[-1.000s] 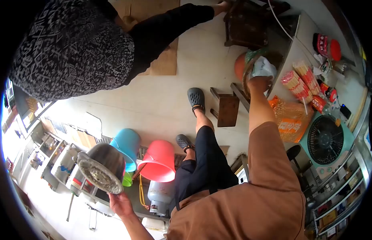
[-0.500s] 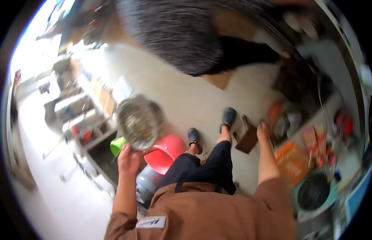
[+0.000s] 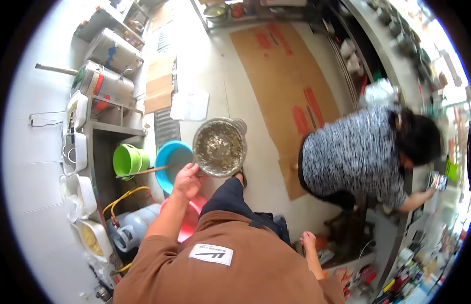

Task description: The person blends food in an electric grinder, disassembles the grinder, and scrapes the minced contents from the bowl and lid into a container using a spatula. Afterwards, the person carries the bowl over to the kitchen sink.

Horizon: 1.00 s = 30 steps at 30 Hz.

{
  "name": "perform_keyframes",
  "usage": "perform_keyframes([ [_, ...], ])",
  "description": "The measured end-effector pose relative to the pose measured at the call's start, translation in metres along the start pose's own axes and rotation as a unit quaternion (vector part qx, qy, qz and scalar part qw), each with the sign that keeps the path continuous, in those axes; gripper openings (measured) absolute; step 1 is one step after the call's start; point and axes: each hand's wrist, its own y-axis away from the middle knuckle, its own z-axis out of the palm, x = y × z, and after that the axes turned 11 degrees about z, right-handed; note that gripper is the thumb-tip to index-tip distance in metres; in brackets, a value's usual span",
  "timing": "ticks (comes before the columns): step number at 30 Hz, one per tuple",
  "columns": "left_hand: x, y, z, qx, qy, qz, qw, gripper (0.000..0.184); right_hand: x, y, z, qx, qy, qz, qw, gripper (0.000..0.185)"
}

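Observation:
My left hand (image 3: 187, 181) grips the near rim of a round metal bowl (image 3: 220, 147), thumb on top. Wet, pale and greenish-brown bits coat the bowl's inside. A rounded edge shows behind its far right rim; I cannot tell whether it belongs to a second vessel. A thin wooden stick (image 3: 144, 173) reaches from beside this hand across the blue basin (image 3: 163, 175) toward the green bucket (image 3: 125, 159); whether my fingers touch it is unclear. My right hand (image 3: 307, 239) hangs low at my right side, fingers curled, with nothing visible in it.
A pink basin (image 3: 189, 223) and a grey gas cylinder (image 3: 135, 228) stand by my left leg. White tubs (image 3: 77, 152) line the left counter. Flattened cardboard (image 3: 281, 91) covers the floor ahead. A co-worker (image 3: 354, 152) leans over the right counter, one hand reaching forward.
My view has turned, and more floor and the left counter show. The bowl stays in my left hand, now over the floor beside the blue basin. The co-worker appears farther right.

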Motion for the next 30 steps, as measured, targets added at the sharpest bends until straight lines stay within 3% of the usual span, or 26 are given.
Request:
perform_keyframes([
  [3,0.046,-0.057,0.002,-0.024,0.008,0.033,0.999,0.018,-0.080,0.035,0.013,0.033,-0.086,-0.019,0.996,0.013],
  [5,0.079,-0.103,-0.007,-0.014,-0.005,0.036,0.999,0.015,-0.136,0.045,0.034,0.015,-0.021,-0.002,1.000,0.016],
  [6,0.123,-0.141,-0.014,0.013,0.015,0.061,0.998,0.013,-0.188,0.062,0.067,0.043,0.090,-0.082,0.992,0.016],
  [7,0.152,-0.161,-0.008,0.015,0.018,0.075,0.997,0.013,-0.210,0.068,0.096,0.066,0.185,-0.149,0.969,0.017],
  [8,0.151,-0.161,-0.002,0.033,0.033,0.090,0.995,0.013,-0.207,0.052,0.107,0.174,0.426,-0.285,0.841,0.021],
  [9,0.177,-0.178,-0.003,0.053,0.053,0.102,0.992,0.012,-0.235,0.057,0.136,0.171,0.466,-0.284,0.821,0.022],
  [12,0.234,-0.233,-0.024,0.072,0.098,0.132,0.984,0.019,-0.331,0.060,0.229,0.108,0.511,-0.180,0.834,0.022],
  [15,0.276,-0.283,-0.048,0.138,0.116,0.141,0.973,0.023,-0.442,0.047,0.316,0.077,0.596,-0.147,0.786,0.023],
  [20,0.359,-0.356,-0.083,0.223,0.112,0.172,0.953,0.019,-0.650,0.049,0.456,0.072,0.755,-0.143,0.636,0.025],
  [24,0.449,-0.405,-0.063,0.255,0.171,0.226,0.925,0.020,-0.868,0.093,0.570,0.063,0.816,-0.274,0.504,0.026],
  [25,0.463,-0.421,-0.066,0.254,0.178,0.235,0.921,0.020,-0.931,0.132,0.603,0.060,0.802,-0.322,0.499,0.028],
  [26,0.474,-0.439,-0.068,0.261,0.193,0.239,0.915,0.020,-0.979,0.149,0.637,0.088,0.719,-0.348,0.595,0.030],
  [30,0.533,-0.545,-0.084,0.252,0.189,0.236,0.919,0.022,-1.146,0.191,0.756,0.010,0.481,-0.594,0.644,0.032],
])
